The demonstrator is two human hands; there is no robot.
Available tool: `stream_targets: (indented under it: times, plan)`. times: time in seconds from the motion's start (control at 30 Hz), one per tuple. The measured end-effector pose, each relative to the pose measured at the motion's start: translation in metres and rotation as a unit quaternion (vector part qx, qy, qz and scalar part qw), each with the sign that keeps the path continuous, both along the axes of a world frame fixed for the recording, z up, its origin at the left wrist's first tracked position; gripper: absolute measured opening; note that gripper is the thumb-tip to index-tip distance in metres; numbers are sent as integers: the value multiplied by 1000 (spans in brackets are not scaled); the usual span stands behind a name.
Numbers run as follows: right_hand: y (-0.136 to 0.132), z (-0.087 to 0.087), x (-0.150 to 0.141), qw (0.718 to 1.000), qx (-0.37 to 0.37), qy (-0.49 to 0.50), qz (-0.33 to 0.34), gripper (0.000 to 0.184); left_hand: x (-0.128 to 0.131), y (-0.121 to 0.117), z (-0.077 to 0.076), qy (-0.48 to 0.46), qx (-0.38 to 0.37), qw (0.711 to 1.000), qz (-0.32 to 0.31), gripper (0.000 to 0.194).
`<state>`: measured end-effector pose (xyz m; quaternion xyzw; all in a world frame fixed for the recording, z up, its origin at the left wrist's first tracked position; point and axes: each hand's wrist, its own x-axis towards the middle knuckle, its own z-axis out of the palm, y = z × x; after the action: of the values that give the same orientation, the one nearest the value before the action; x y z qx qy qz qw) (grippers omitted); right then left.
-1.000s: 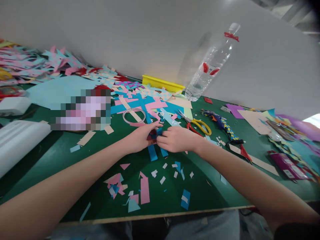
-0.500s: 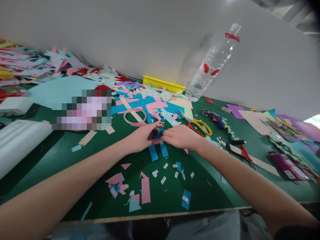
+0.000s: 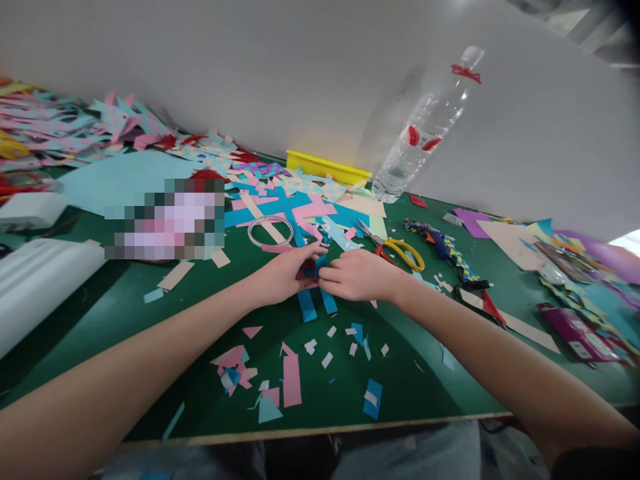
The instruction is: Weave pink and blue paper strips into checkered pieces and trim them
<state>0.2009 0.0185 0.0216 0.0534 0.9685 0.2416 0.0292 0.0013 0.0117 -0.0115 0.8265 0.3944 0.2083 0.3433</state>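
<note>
Above the middle of the table, my left hand (image 3: 287, 273) and my right hand (image 3: 355, 275) meet over a small piece of folded blue and pink paper strips. Both are closed on it, thumbs and fingers pinching from either side. Two blue paper strips (image 3: 307, 305) hang out below the hands toward me. The part between my fingers is mostly hidden. Just behind the left hand lies a roll of clear tape (image 3: 271, 231) on the paper strips. Scissors with yellow and red handles (image 3: 407, 253) lie behind the right hand.
Small paper scraps (image 3: 291, 380) are scattered near the front edge. A plastic bottle (image 3: 425, 130) stands by the grey wall beside a yellow tray (image 3: 327, 168). Piled paper strips (image 3: 50, 130) fill the back left. A purple packet (image 3: 577, 333) and a glue gun (image 3: 433, 237) lie right.
My right hand has shifted slightly, its fingers now lower over the blue strip. The left hand has stayed in place.
</note>
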Motion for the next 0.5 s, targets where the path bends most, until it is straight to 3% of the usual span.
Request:
stream_targets:
  times: [0.27, 0.5]
  plan:
    - [1, 0, -5, 999, -6, -34, 5, 28, 0, 1, -2, 1, 1, 1000, 1, 51]
    - [1, -9, 1, 1000, -1, -2, -24, 27, -1, 0, -4, 1, 3, 1000, 8, 51]
